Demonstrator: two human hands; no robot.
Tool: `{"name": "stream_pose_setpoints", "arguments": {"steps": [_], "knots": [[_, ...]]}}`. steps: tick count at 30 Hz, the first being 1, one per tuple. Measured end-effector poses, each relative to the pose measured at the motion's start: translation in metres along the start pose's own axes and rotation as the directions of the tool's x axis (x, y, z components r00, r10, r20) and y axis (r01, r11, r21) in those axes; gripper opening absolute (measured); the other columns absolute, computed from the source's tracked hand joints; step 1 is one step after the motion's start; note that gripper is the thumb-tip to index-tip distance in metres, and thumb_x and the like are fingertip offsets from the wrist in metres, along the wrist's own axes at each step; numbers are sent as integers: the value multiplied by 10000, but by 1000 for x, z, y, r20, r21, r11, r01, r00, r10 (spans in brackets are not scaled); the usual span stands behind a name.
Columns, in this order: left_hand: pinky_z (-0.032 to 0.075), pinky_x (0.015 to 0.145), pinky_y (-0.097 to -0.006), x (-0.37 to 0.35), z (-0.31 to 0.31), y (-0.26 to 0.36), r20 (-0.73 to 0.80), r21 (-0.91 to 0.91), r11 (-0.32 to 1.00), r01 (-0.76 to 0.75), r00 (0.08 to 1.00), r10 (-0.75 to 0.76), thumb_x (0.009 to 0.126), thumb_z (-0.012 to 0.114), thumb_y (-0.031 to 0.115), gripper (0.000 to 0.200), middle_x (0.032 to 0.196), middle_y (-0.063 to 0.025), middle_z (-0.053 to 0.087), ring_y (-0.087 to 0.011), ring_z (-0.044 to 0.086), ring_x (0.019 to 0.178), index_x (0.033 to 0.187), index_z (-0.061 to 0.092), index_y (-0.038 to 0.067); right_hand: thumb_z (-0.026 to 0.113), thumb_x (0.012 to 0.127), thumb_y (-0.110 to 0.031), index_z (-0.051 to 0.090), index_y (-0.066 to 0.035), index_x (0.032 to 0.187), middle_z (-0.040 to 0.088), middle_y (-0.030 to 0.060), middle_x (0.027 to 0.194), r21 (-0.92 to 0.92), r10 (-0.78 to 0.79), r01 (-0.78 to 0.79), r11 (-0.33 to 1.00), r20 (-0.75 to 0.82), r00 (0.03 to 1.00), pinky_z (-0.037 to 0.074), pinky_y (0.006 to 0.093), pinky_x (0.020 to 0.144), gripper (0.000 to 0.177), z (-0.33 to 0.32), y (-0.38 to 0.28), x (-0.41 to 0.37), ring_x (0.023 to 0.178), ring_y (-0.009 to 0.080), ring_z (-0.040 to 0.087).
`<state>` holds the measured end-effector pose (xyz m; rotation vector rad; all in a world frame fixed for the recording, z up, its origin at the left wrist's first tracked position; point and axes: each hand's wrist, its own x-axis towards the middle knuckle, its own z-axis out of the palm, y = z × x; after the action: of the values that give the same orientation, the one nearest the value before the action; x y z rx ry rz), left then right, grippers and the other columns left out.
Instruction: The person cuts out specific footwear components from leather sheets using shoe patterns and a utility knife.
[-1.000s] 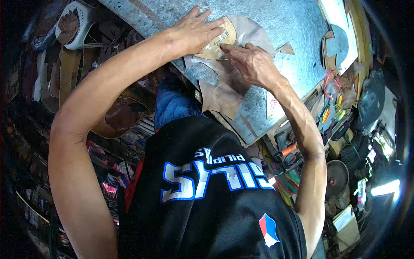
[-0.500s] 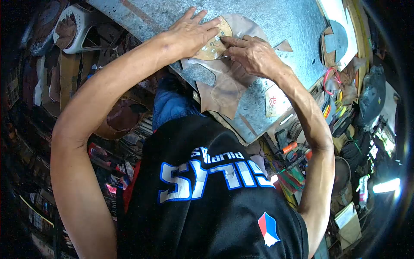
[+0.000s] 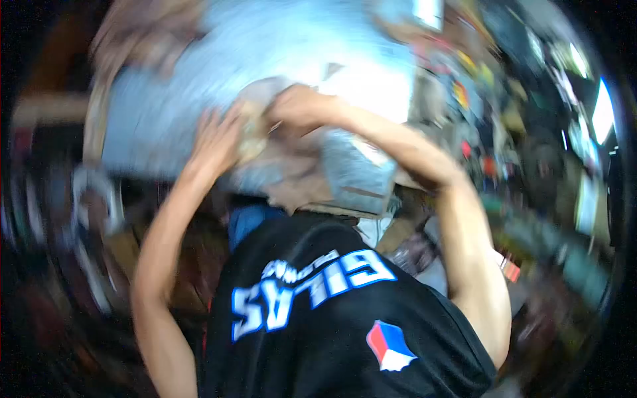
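Observation:
My left hand (image 3: 219, 140) lies flat with its fingers spread, their tips at a yellowish pattern piece (image 3: 251, 139). That piece rests on a brownish sheet, probably leather (image 3: 292, 174), with an irregular outline that reaches the table's near edge. My right hand (image 3: 302, 109) is closed at the right side of the pattern piece. A small dark shape shows under its fingers, too blurred to name. Motion smears the whole view, so finger detail is poor.
The grey metal-topped table (image 3: 159, 99) spreads out ahead of me. A small dark scrap (image 3: 335, 68) lies beyond my right hand. At the left stands a white frame-like object (image 3: 96, 199). Blurred clutter crowds the right side.
My view has swung, so the table and both hands appear further left and lower. My right hand looks more tightly curled. My left hand remains spread at the pattern piece.

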<state>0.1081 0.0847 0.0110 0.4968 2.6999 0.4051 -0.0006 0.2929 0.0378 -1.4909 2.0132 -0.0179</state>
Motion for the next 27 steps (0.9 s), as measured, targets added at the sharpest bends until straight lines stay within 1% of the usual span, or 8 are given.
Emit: {"name": "stream_pose_setpoints", "arguments": {"steps": [4, 6, 7, 9, 18, 20, 24, 27], "knots": [[257, 1080, -527, 16, -29, 15, 66, 47, 998, -37, 997, 34, 647, 811, 229, 702, 1449, -175, 367, -420, 372, 1287, 1261, 516, 62, 541, 828, -229, 632, -32, 1018, 660, 210, 915, 691, 537, -88, 718, -469, 701, 506, 444, 766, 288, 32, -51, -47, 862, 387, 632], [269, 1071, -523, 12, -23, 10, -11, 96, 988, -120, 993, 121, 655, 804, 243, 691, 1444, -187, 359, -409, 369, 1287, 1254, 513, 58, 541, 914, -270, 600, -31, 1041, 637, 91, 782, 895, 772, 202, 398, -446, 453, 499, 320, 589, 277, 73, -80, -32, 655, 201, 615], [280, 1062, -518, 12, -22, 7, -80, 134, 980, -148, 984, 160, 663, 796, 256, 680, 1439, -199, 350, -398, 365, 1287, 1246, 511, 53, 502, 935, -295, 591, -35, 1048, 567, 38, 713, 942, 830, 329, -58, -137, 540, 448, 284, 489, 297, 62, -103, -40, 552, 125, 542], [291, 1045, -520, 16, -26, 7, -98, 154, 969, -192, 973, 208, 667, 796, 255, 656, 1396, -212, 390, -388, 367, 1281, 1218, 514, 39, 484, 954, -310, 588, -49, 983, 528, -6, 687, 863, 872, 436, -254, 9, 490, 393, 221, 424, 283, 84, -117, -19, 509, 62, 496], [393, 944, -460, 47, -26, -9, -68, 9, 985, -173, 983, 173, 705, 766, 220, 598, 1206, -205, 559, -379, 529, 1081, 1212, 508, 38, 496, 959, -352, 572, -21, 957, 553, 37, 668, 807, 933, 521, -278, 98, 346, 374, 258, 342, 340, 94, -117, -4, 403, 94, 459], [465, 848, -422, 60, -16, -22, -237, -299, 927, -228, 958, 159, 749, 741, 262, 559, 1046, -192, 637, -343, 610, 948, 1213, 516, 45, 503, 958, -381, 577, -16, 958, 568, 40, 672, 813, 944, 521, -258, 96, 317, 375, 265, 335, 372, 96, -119, -4, 402, 96, 460], [495, 770, -319, 80, -10, -28, -53, -659, 751, 47, 993, -109, 838, 701, 343, 624, 1019, -166, 651, -214, 626, 888, 1291, 453, -6, 468, 965, -450, 606, -62, 969, 591, 24, 672, 904, 938, 332, -270, 169, 304, 433, 253, 433, 411, 92, -116, -9, 485, 91, 513], [491, 801, -316, 73, -17, -26, 135, -974, 160, 160, 978, -158, 873, 668, 325, 597, 1134, -172, 604, -201, 607, 918, 1283, 448, -49, 537, 940, -415, 602, -19, 1004, 547, 20, 637, 873, 937, 399, -281, 158, 312, 387, 240, 362, 406, 95, -114, -6, 436, 96, 494]]}}
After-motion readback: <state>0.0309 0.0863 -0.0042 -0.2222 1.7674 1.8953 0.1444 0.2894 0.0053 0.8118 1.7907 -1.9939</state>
